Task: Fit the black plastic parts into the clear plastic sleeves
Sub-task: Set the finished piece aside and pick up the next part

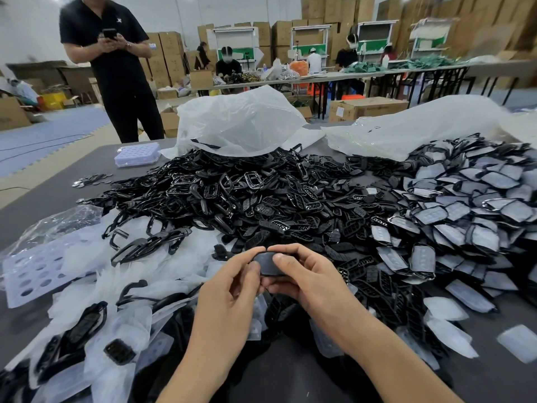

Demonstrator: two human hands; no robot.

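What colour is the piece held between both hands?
Matte black piece, seen best in the head view.

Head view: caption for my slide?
Left hand and right hand pinch one black part over a table heaped with loose parts.

Both hands, left (232, 289) and right (305, 274), pinch one black part (265, 264) above the heaped table (43, 199).

Black plastic part (265, 264) pinched between both hands, above heap of black parts (261, 199).
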